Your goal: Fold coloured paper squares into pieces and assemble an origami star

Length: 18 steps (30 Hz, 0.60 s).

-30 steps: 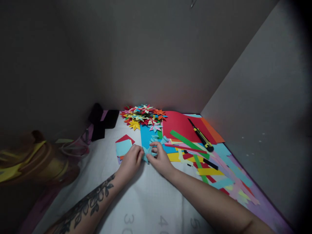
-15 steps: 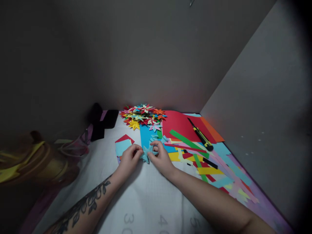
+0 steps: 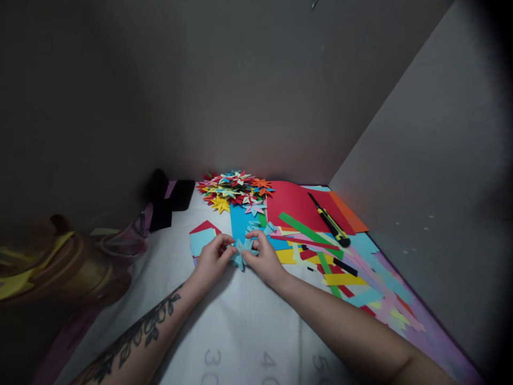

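Note:
Between my two hands is a light blue folded paper star, its points spread outward. My left hand pinches its left side between thumb and fingers. On the right side, my right hand grips it the same way, partly hiding the points there. Just behind my fingers lie small light blue folded paper pieces. A heap of many-coloured folded paper stars sits farther back against the wall. Left of my left hand is a small stack of paper squares, light blue on top with red beneath.
A yellow and black utility knife lies on red paper sheets at the right. Coloured paper strips are scattered in front of it. Black objects and a blurred brown pot stand at the left. Walls rise behind and right.
Both hands stay in nearly the same place, still pinching the light blue paper star. The star has shifted very slightly between the fingers. The other things have not moved.

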{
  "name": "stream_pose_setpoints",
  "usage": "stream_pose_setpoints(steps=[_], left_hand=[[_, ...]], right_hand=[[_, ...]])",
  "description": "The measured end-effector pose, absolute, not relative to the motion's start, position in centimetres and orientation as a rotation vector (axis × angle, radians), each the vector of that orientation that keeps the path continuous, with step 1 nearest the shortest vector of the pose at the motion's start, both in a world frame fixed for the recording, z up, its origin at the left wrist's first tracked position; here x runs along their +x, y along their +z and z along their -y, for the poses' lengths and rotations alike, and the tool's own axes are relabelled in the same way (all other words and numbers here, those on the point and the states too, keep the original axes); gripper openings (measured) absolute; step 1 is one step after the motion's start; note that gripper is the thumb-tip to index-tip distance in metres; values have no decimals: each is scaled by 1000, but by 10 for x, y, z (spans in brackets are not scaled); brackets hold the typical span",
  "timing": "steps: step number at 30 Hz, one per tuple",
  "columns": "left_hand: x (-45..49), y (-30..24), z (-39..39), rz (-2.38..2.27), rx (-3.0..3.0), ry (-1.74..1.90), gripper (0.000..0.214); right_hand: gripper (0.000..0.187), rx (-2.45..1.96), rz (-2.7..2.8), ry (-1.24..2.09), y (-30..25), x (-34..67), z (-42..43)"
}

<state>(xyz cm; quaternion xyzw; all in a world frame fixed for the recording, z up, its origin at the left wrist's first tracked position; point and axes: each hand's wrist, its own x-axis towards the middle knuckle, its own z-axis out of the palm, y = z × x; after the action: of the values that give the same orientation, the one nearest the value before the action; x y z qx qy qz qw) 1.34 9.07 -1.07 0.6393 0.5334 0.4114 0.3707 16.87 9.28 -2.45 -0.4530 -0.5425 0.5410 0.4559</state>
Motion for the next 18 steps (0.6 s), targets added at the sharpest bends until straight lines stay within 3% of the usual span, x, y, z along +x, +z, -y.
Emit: stream_pose_setpoints(steps=[18], left_hand=[[13, -20, -95, -1158, 1312, 1086, 25]], right_hand=[[30, -1114, 1457, 1276, -23, 172, -91]])
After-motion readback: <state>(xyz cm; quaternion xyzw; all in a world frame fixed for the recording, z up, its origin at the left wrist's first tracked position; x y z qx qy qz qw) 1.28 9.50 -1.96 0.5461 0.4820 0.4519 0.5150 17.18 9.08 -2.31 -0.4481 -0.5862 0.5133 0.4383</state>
